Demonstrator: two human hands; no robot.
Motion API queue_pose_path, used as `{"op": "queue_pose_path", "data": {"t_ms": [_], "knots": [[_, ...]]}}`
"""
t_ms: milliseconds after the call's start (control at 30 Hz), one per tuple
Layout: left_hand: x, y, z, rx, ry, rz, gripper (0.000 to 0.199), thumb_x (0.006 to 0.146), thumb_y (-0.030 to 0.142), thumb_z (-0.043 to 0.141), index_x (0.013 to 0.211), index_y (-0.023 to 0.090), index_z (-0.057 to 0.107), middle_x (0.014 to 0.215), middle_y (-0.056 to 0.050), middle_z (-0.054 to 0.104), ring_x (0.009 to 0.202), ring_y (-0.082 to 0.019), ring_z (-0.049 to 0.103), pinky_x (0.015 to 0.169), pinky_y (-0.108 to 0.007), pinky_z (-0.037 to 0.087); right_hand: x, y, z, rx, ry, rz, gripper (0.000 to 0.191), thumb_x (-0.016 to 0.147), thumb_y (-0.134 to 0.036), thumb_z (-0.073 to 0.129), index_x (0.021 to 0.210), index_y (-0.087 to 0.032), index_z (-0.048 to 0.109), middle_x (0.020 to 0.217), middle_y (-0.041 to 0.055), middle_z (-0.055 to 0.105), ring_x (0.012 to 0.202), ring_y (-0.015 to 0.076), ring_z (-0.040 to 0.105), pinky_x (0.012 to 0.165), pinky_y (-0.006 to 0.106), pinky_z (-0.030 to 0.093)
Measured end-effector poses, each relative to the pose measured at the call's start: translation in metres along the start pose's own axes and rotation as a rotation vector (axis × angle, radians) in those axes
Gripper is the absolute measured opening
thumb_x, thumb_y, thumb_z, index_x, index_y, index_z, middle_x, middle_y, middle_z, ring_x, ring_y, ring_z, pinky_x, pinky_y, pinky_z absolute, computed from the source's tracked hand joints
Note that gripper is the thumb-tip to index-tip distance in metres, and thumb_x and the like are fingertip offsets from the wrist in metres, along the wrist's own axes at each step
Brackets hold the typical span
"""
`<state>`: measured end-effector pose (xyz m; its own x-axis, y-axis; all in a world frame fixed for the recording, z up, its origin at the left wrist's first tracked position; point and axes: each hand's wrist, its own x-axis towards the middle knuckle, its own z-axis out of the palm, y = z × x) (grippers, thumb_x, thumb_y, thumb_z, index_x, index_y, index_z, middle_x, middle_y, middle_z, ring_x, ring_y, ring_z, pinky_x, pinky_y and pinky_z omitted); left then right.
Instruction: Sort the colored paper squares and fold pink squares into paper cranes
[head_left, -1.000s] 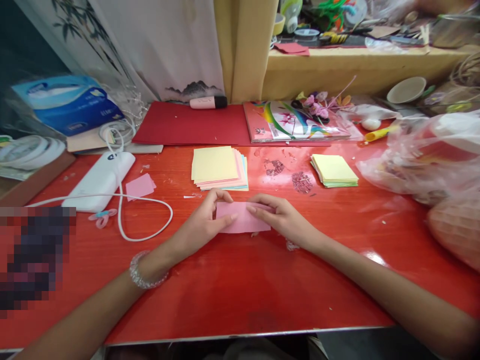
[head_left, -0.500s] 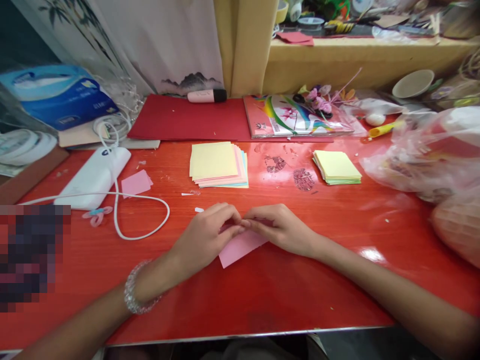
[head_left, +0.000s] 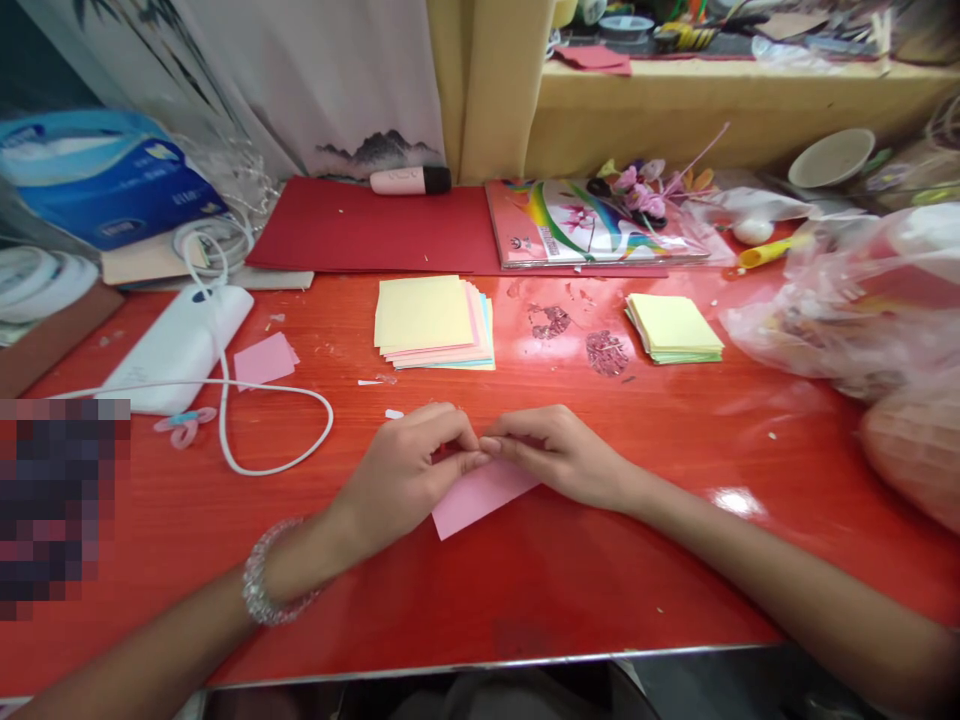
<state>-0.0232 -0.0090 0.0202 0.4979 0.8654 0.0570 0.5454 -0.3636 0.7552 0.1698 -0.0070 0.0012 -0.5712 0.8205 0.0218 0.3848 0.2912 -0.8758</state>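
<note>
A pink sheet of paper (head_left: pixel 480 498) lies at a slant near the middle of the red table, its upper edge between both hands. My left hand (head_left: pixel 420 465) pinches that edge between thumb and fingers. From the right, my right hand (head_left: pixel 559 455) pinches it too, and the fingertips of the two hands meet. The fingers cover the upper part of the sheet. Beyond the hands sit a larger stack of square paper (head_left: pixel 425 315), yellow on top, and a smaller yellow-topped stack (head_left: pixel 675 328) to the right.
At the left are a white power bank (head_left: pixel 176 350) with a looped cable (head_left: pixel 330 425), small pink papers (head_left: pixel 265 360) and a blue tissue pack (head_left: pixel 112 190). Red card (head_left: pixel 360 230) and a booklet (head_left: pixel 592 225) lie at the back. Plastic bags (head_left: pixel 862 300) fill the right side.
The camera view has shifted slightly. Both hands stay pinched on the pink sheet at almost the same place, and slightly more of the sheet shows below them.
</note>
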Motion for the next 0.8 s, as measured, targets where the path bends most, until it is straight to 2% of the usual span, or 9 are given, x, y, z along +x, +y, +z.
{"op": "queue_pose_path", "data": {"t_ms": [367, 467, 533, 633, 667, 733, 800], "knots": [[0.002, -0.003, 0.002, -0.009, 0.003, 0.013, 0.011, 0.08, 0.019, 0.063, 0.069, 0.017, 0.06, 0.067, 0.004, 0.059, 0.063, -0.008, 0.054, 0.059, -0.02, 0.04, 0.001, -0.001, 0.001, 0.016, 0.007, 0.029, 0.03, 0.091, -0.036, 0.048, 0.079, -0.014, 0.064, 0.062, -0.0024, 0.052, 0.056, 0.0074, 0.042, 0.053, 0.02, 0.032], [0.002, -0.005, 0.001, 0.048, 0.046, 0.066, 0.01, 0.082, 0.02, 0.061, 0.073, 0.017, 0.06, 0.068, 0.004, 0.059, 0.063, -0.008, 0.055, 0.058, -0.02, 0.043, 0.001, -0.002, 0.002, 0.144, 0.018, 0.07, 0.028, 0.091, -0.039, 0.048, 0.083, -0.015, 0.063, 0.071, -0.0002, 0.058, 0.063, 0.0094, 0.05, 0.059, 0.021, 0.04], [0.003, -0.009, -0.002, 0.162, 0.208, 0.213, 0.008, 0.084, 0.019, 0.058, 0.076, 0.018, 0.059, 0.071, 0.002, 0.059, 0.065, -0.009, 0.055, 0.059, -0.021, 0.045, 0.003, -0.005, 0.001, 0.342, 0.045, 0.133, 0.03, 0.09, -0.044, 0.048, 0.093, -0.017, 0.06, 0.081, 0.002, 0.062, 0.07, 0.012, 0.058, 0.064, 0.023, 0.047], [0.004, -0.015, -0.011, 0.519, 0.488, 0.606, 0.008, 0.082, 0.012, 0.058, 0.08, 0.019, 0.057, 0.077, -0.001, 0.061, 0.074, -0.013, 0.057, 0.064, -0.026, 0.048, 0.005, -0.009, -0.003, 0.688, 0.083, 0.299, 0.048, 0.089, -0.057, 0.037, 0.117, -0.02, 0.049, 0.092, 0.0055, 0.065, 0.076, 0.0165, 0.065, 0.074, 0.032, 0.053], [0.003, -0.017, -0.014, 0.653, 0.524, 0.748, 0.01, 0.081, 0.01, 0.059, 0.08, 0.02, 0.056, 0.079, -0.001, 0.061, 0.076, -0.014, 0.058, 0.067, -0.027, 0.049, 0.006, -0.011, -0.005, 0.774, 0.072, 0.352, 0.054, 0.09, -0.06, 0.031, 0.122, -0.02, 0.046, 0.096, 0.0071, 0.066, 0.079, 0.018, 0.066, 0.078, 0.035, 0.053], [0.002, -0.019, -0.018, 0.858, 0.512, 0.959, 0.013, 0.078, 0.009, 0.061, 0.076, 0.02, 0.057, 0.08, 0.0, 0.061, 0.078, -0.014, 0.059, 0.072, -0.029, 0.05, 0.007, -0.011, -0.008, 0.84, 0.043, 0.409, 0.055, 0.09, -0.058, 0.03, 0.126, -0.02, 0.046, 0.103, 0.0088, 0.066, 0.086, 0.0192, 0.066, 0.083, 0.038, 0.052], [0.002, -0.019, -0.018, 0.954, 0.418, 1.035, 0.011, 0.079, 0.012, 0.062, 0.074, 0.021, 0.058, 0.082, 0.0, 0.062, 0.081, -0.013, 0.059, 0.079, -0.03, 0.049, 0.006, -0.009, -0.009, 0.717, 0.067, 0.385, 0.046, 0.088, -0.048, 0.047, 0.125, -0.021, 0.05, 0.109, 0.0071, 0.066, 0.093, 0.0189, 0.064, 0.085, 0.035, 0.051]]}}
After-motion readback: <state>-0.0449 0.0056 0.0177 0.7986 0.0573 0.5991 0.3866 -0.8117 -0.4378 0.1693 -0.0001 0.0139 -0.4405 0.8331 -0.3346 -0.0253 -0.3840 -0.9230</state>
